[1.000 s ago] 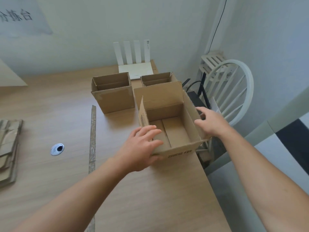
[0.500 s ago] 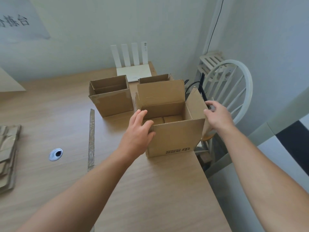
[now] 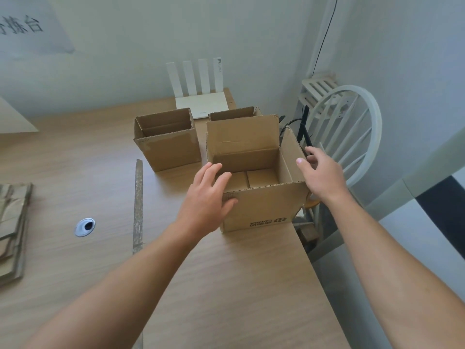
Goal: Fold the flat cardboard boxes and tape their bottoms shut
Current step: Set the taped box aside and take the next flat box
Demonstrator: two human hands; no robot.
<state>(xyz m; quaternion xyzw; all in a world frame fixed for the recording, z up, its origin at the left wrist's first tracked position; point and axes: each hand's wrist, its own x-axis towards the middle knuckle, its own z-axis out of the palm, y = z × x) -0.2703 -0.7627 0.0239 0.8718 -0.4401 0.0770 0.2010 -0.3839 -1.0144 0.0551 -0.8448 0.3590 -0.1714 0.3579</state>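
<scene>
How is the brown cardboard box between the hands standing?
Upright: the brown cardboard box sits on its base, top open, floor flaps visible.

Left hand (image 3: 206,197) and right hand (image 3: 320,176) outstretched

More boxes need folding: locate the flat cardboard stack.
Head view: the flat cardboard stack lies at the far left edge of the table, left of the round cable hole.

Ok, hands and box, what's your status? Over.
Left hand open at the near-left corner of the brown cardboard box. Right hand open beside its right flap. Box upright, top open. Second brown cardboard box right behind it.
</scene>
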